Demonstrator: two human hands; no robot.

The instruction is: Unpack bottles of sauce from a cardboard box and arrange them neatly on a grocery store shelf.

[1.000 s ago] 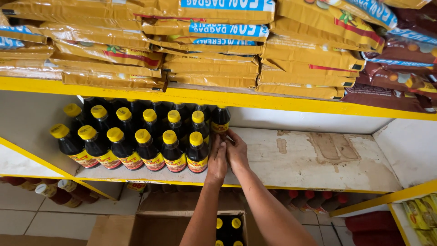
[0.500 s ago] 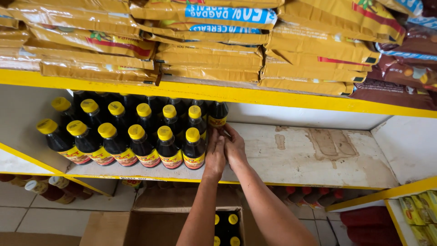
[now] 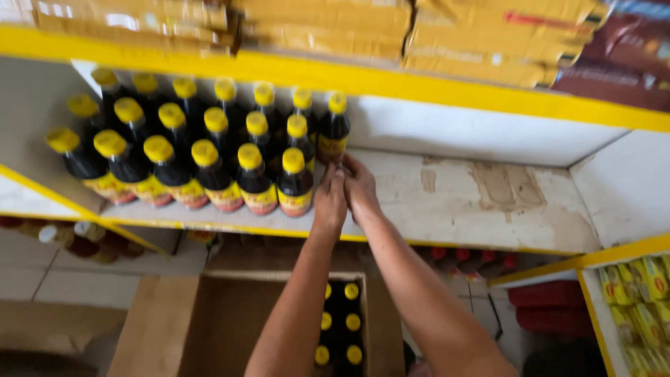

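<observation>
Both hands are meeting at the right edge of the bottle block: my left hand (image 3: 329,199) and right hand (image 3: 359,187) are pressing together against the base of a dark bottle (image 3: 333,136) with a yellow cap, which is standing upright at the end of the back row on the shelf (image 3: 453,202). I am seeing the fingers curled toward that bottle, but they are overlapping each other and blurring, so I cannot tell whether either hand is truly gripping it or only touching it; neither hand is spread flat.

That bottle is sitting just beside the other bottles (image 3: 202,153), all dark with yellow caps and labels facing out, packed shoulder to shoulder in tidy rows that are filling the left part of the shelf. I am judging that the tight packing is keeping them steady and facing the aisle. To the right, the shelf board is showing worn, stained patches.

Below my arms a cardboard box (image 3: 209,321) is lying open on the floor, holding a few more yellow-capped bottles (image 3: 338,324) upright along its right side. Above, yellow packets (image 3: 328,28) are lying stacked flat on the upper shelf.
</observation>
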